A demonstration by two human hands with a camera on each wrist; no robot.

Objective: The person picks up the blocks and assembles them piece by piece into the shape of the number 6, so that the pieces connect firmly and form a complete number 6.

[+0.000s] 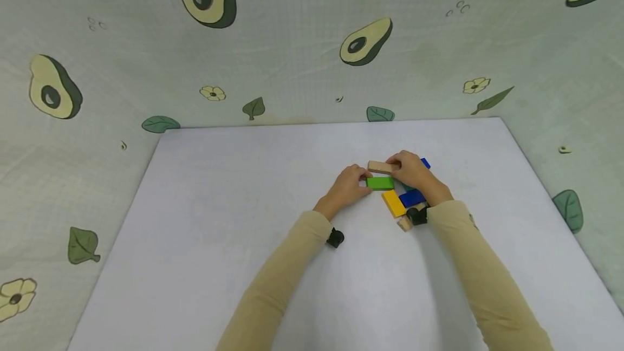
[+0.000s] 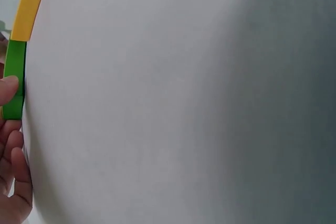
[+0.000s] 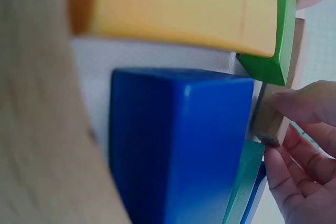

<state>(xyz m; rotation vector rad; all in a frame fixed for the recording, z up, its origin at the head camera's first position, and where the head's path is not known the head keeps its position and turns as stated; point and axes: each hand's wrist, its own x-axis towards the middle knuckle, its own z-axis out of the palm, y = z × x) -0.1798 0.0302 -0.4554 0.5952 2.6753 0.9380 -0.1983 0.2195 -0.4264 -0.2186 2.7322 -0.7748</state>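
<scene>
My left hand (image 1: 348, 186) pinches the left end of a green block (image 1: 380, 183) lying on the table, thumb on the near side. In the left wrist view, its thumb presses the green block (image 2: 16, 72). Just behind that block is a plain wooden block (image 1: 379, 167), whose right end my right hand (image 1: 411, 171) pinches between thumb and fingers, as the right wrist view shows on the wooden block (image 3: 272, 114). A yellow block (image 1: 394, 203) stands close against the green one's near side. Right of it sits a blue block (image 1: 412, 197), with a teal block (image 3: 245, 177) beyond, partly hidden.
Another blue block (image 1: 426, 163) peeks out behind the right hand. A small wooden block (image 1: 404, 223) lies nearest me, by the right wrist's black camera (image 1: 417, 215). The white table (image 1: 234, 221) meets an avocado-print cloth (image 1: 292, 69) at the back and sides.
</scene>
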